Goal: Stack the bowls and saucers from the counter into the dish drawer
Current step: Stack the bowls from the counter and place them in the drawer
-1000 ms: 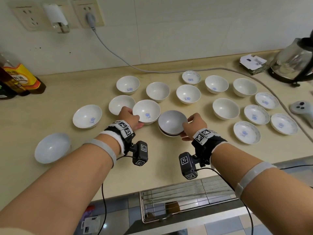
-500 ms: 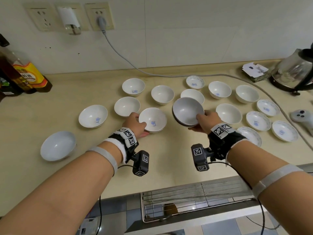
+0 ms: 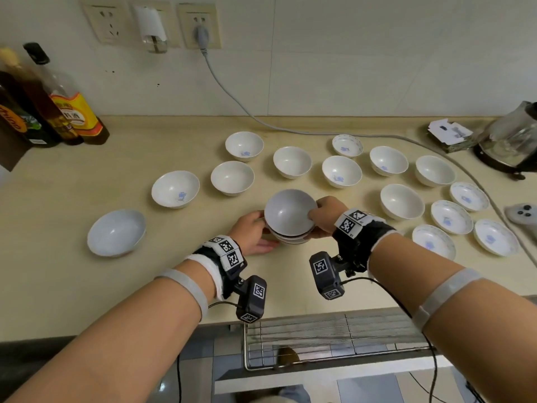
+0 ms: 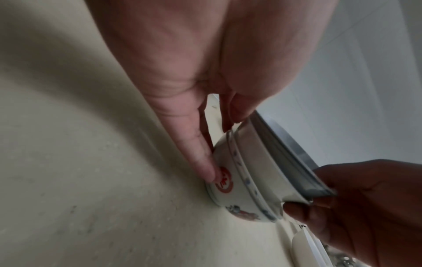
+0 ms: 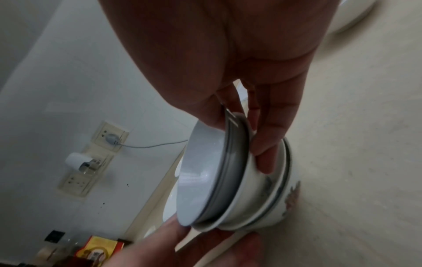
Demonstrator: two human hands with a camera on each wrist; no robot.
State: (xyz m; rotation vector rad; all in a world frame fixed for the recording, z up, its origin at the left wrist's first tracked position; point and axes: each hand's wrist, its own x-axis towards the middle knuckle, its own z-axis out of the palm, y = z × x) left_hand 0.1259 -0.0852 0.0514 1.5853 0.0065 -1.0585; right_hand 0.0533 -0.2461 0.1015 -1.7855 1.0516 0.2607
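Note:
Near the counter's front middle stands a stack of white bowls. My right hand pinches the rim of the upper nested bowls, thumb inside and fingers outside, and they sit tilted in the lowest bowl, which rests on the counter. My left hand grips that lowest bowl from the left, thumb at its rim and fingers on its side by a red mark. Several more bowls and saucers lie spread over the counter. The wire dish drawer stands pulled out below the counter's edge.
Sauce bottles stand at the back left. At the back right is a glass kettle, its grey cable running to a wall socket. A grey controller lies at the right edge. One bowl sits alone front left.
My right hand carried its nested bowls to the left and lowered them into the bowl that my left hand holds. The left hand has stayed on that bowl.

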